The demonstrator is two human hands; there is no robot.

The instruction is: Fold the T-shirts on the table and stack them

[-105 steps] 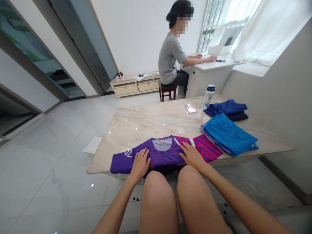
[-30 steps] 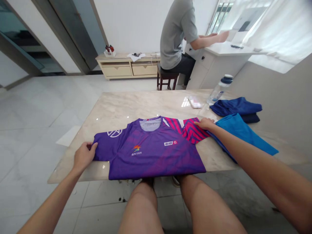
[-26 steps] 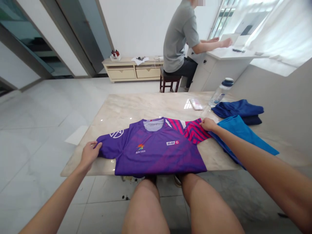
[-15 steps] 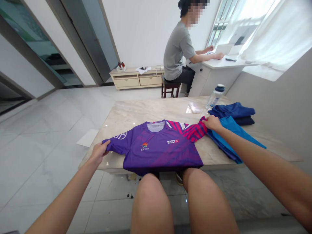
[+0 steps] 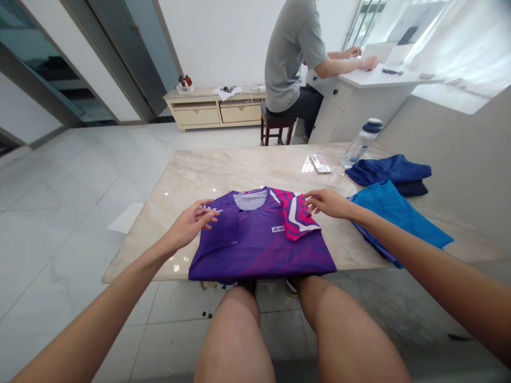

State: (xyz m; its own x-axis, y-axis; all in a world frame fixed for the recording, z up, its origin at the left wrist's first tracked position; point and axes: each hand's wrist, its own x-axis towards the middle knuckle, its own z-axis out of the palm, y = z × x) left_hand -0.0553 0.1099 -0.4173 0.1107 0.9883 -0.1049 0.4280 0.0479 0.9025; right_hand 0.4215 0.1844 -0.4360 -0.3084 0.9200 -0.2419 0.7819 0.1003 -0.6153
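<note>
A purple jersey (image 5: 259, 250) lies front up on the marble-look table (image 5: 167, 186), its lower part at the near edge. Both sleeves are turned inward over the chest; the pink striped sleeve (image 5: 301, 221) partly covers the white logo. My left hand (image 5: 195, 221) is at the folded purple sleeve, fingers apart and gripping nothing. Beside the pink sleeve's outer fold is my right hand (image 5: 329, 203), also open, with its fingertips at the cloth. Whether the fingertips press on the fabric I cannot tell.
Right of the jersey lie folded bright blue clothes (image 5: 399, 213) and dark blue clothes (image 5: 393, 173). A clear water bottle (image 5: 361, 143) and a phone (image 5: 320, 164) are behind. A person in a grey shirt (image 5: 293, 58) sits on a stool (image 5: 275, 125) at a white desk (image 5: 371, 96).
Both sleeves went from stretched outward to folded in over the jersey's chest. My hands moved inward and let go of the sleeve ends. The view shifted slightly downward.
</note>
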